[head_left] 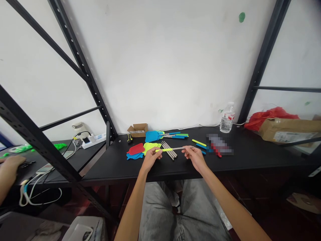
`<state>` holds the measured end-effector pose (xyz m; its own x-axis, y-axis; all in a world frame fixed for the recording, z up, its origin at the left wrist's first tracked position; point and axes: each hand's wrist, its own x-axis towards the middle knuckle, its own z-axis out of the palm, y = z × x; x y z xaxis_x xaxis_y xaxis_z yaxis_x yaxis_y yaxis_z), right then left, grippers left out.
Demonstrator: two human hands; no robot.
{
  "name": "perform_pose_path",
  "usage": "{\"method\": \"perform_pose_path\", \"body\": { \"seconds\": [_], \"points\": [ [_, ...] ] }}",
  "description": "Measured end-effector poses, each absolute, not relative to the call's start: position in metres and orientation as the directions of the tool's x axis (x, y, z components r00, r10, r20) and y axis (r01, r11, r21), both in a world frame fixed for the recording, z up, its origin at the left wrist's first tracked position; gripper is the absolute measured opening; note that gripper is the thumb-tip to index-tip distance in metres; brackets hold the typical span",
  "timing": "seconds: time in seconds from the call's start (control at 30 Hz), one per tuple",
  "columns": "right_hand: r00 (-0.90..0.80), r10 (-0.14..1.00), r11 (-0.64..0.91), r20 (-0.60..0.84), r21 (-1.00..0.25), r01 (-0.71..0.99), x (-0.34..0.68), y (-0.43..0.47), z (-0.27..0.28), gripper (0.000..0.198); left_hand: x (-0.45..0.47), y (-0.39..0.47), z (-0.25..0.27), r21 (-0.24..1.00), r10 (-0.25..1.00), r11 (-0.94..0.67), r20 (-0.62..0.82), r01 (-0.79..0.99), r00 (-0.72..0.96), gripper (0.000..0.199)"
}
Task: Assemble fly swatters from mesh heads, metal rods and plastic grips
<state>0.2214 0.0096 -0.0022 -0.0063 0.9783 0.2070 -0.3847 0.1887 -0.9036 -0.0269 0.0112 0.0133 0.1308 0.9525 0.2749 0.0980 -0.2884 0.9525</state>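
Note:
My left hand (151, 159) is closed on a yellow-green fly swatter handle (165, 150). From its right end runs a thin metal rod (177, 148), pinched at the far end by the fingers of my right hand (195, 158). Both hands hold this piece level, just above the table's front half. Several loose metal rods (168, 150) lie between and behind them. Left of these are swatter heads: red (136, 149), blue (135, 156) and yellow-green (151, 147). Right of my right hand lie a yellow-green handle (199, 143), blue handles (201, 146) and a red piece (219, 154).
Several swatters with blue heads (151, 136) lie at the back, beside a small open carton (137, 130). A water bottle (227, 117) stands near the wall. A large cardboard box (288, 130) is at right. Black rack posts (82, 67) flank the table (110, 169). Another person's hand (11, 167) is at left.

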Motion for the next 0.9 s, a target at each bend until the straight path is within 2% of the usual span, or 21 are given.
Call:
{"method": "perform_pose_path", "body": {
  "seconds": [0.33,0.5,0.9],
  "points": [
    [-0.038,0.971,0.214,0.236,-0.930,-0.298,0.2211,0.0107,-0.0039,0.036,-0.0255,0.0073,0.0156,0.921,0.933,-0.349,0.323,0.176,0.158,0.051],
    [-0.057,0.965,0.233,0.257,-0.935,-0.267,0.2221,0.0096,-0.0040,0.036,-0.0248,0.0066,0.0167,0.929,0.946,-0.313,0.287,0.196,0.150,0.053],
    [-0.100,0.954,0.254,0.283,-0.939,-0.232,0.2246,0.0075,-0.0026,0.029,-0.0270,0.0084,0.0150,0.881,0.932,-0.360,0.323,0.306,0.167,0.057]
  ]
}}
